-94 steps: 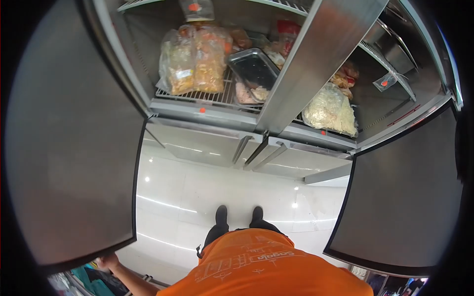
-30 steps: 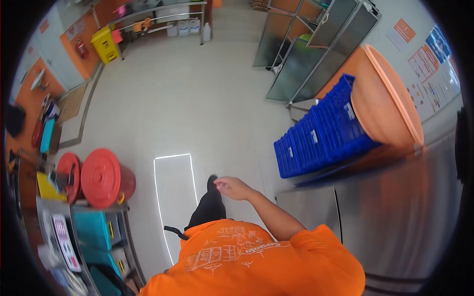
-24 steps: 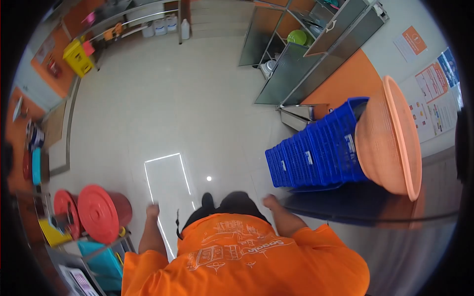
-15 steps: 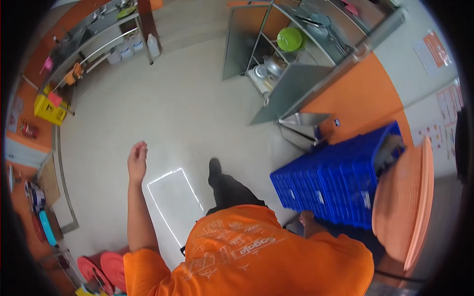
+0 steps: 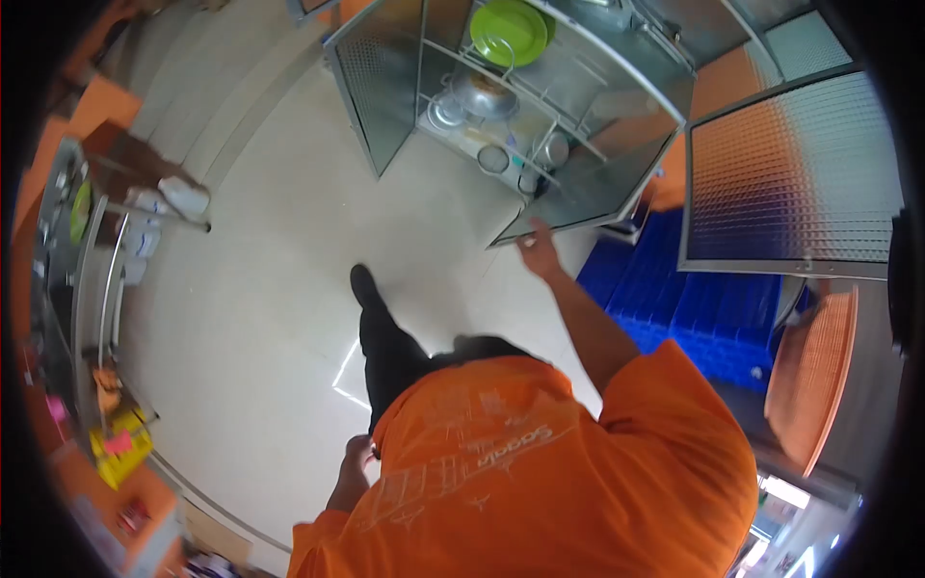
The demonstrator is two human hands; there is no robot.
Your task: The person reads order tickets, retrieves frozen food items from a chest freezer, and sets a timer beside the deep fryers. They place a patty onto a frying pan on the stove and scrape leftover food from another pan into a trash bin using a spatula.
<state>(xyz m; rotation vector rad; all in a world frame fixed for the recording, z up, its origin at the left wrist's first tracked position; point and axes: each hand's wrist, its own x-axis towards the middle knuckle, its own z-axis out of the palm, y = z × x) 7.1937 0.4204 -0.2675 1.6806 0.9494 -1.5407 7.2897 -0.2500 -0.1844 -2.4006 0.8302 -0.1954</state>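
Note:
My right hand [image 5: 539,249] reaches forward to the lower edge of a metal-framed cabinet door [image 5: 602,197]. Its fingers are apart, and the fingertips are at the door's edge; whether they press on it I cannot tell. The door belongs to a cabinet standing open, with green plates [image 5: 509,33], a metal pot [image 5: 485,94] and a metal cup [image 5: 552,149] on its shelves. My left hand [image 5: 356,462] hangs low beside my waist, away from any furniture. Its fingers are mostly hidden and blurred.
The other cabinet door [image 5: 381,91] swings out on the left. Blue crates [image 5: 694,323] and a large orange basket [image 5: 814,385] stand on my right. A glass-panelled door [image 5: 785,173] juts out above them. Left are a steel counter [image 5: 92,250], white jugs [image 5: 183,197] and a yellow bin [image 5: 123,453].
I have stepped forward and turned right, bringing the cabinet closer. My right hand has risen from beside the crates to the cabinet door. My left hand has swung back to my waist.

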